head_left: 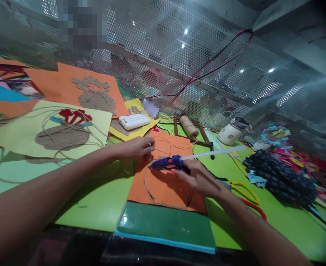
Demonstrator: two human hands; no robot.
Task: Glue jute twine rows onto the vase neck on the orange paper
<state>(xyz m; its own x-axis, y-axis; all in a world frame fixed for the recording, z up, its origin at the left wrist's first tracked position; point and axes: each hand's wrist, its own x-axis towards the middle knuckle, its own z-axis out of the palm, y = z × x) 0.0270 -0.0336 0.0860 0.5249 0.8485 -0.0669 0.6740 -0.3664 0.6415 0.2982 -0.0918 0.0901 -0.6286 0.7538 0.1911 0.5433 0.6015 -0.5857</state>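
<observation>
Right hand [200, 179] closed around blue hot glue gun [170, 162], nozzle aimed left at orange card [165, 184] near the table's [96, 207] front edge; clear glue stick [212, 152] juts from its back. Left hand [137, 147] pinches jute twine [151, 162] onto the card, likely pinning it for gluing. Twine runs in a loose loop over the card. Twine spool [189, 126] stands further back.

A blue glue gun [168, 162] lies almost level above an orange sheet [165, 184], nozzle toward the left edge of the surface, with a long clear glue stick [212, 153] jutting out behind it. The orange sheet lies flat near the front edge of the green surface. Brown twine [148, 188] curves in a loose loop across it, running up under the nozzle.
</observation>
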